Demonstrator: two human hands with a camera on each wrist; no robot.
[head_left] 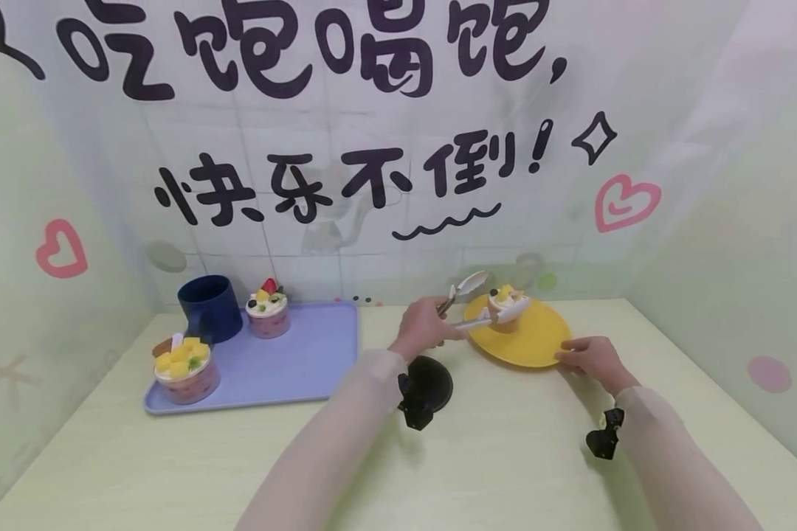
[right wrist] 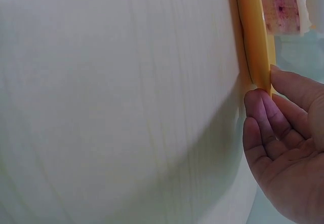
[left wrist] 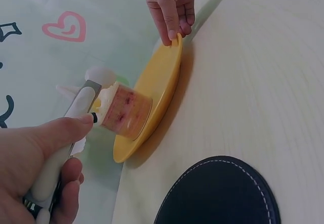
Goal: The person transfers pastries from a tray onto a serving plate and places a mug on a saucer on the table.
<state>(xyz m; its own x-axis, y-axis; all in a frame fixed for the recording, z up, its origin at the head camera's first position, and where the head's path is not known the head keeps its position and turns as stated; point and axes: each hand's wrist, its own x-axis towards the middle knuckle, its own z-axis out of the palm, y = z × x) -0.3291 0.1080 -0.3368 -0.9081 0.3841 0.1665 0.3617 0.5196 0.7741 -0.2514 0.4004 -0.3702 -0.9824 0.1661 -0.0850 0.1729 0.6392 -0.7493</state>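
Observation:
My left hand grips metal tongs with pale tips, their arms spread apart. In the head view, the lower tip overlaps a small cup dessert with pink sides and a cream-and-fruit top. This dessert stands upright on a round yellow plate, toward its far side. At the plate's near right rim, my right hand pinches the edge between thumb and fingers. The left wrist view shows the tongs close over the dessert's top; part of that top is hidden behind them.
A blue-purple tray at the left carries a dark blue mug, a strawberry-topped dessert and a yellow-cubed fruit dessert. A round black stitched coaster lies below my left wrist. A printed sheet hangs behind the table.

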